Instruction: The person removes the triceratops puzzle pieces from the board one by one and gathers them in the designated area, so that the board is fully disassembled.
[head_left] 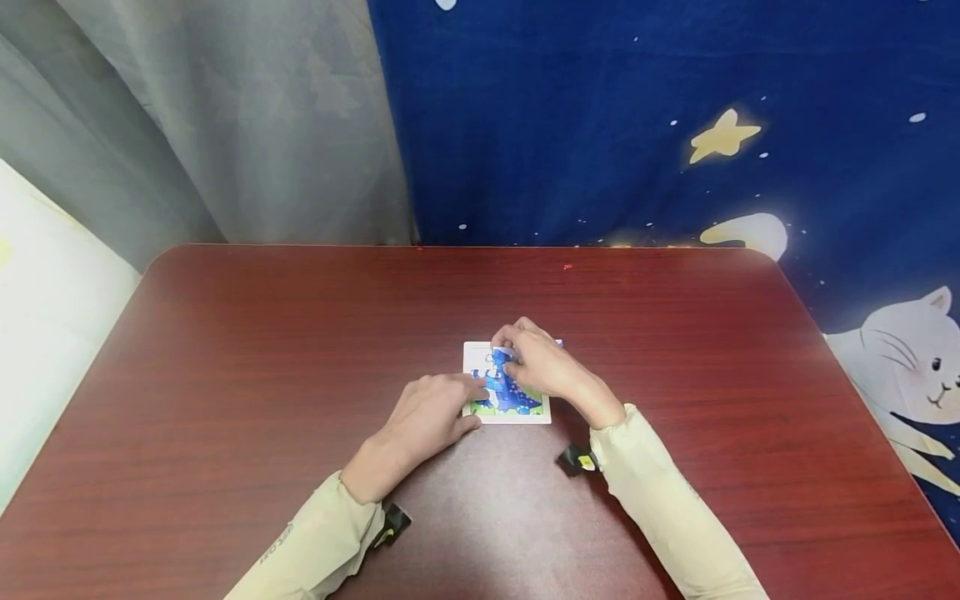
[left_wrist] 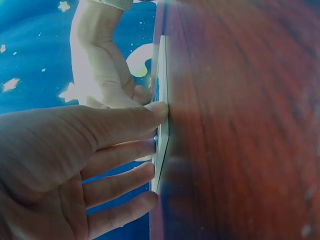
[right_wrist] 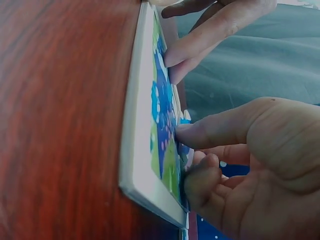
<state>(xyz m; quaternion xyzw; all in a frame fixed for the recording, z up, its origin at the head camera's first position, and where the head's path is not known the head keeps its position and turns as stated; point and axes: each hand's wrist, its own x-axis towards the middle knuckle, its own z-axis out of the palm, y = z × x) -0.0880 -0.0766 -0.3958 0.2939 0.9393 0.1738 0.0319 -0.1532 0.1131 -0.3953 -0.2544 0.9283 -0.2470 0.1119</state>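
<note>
A small jigsaw puzzle (head_left: 513,420) with a white border and a blue dinosaur picture lies flat on the table. My left hand (head_left: 433,410) rests on its left side, fingers fairly straight over the picture and the thumb at the near edge. In the left wrist view, that thumb (left_wrist: 157,111) touches the board's rim. Above the upper part of the picture, my right hand (head_left: 543,360) has its fingers bent down. Between its thumb and fingers, the right wrist view shows a puzzle piece (right_wrist: 185,118), blue and white, raised from the board and partly hidden.
The reddish-brown table (head_left: 262,333) extends around the puzzle. Something small and blue (head_left: 559,342) peeks out past the board's upper right corner, mostly hidden by the right hand. Grey and blue curtains (head_left: 570,125) hang behind the far edge.
</note>
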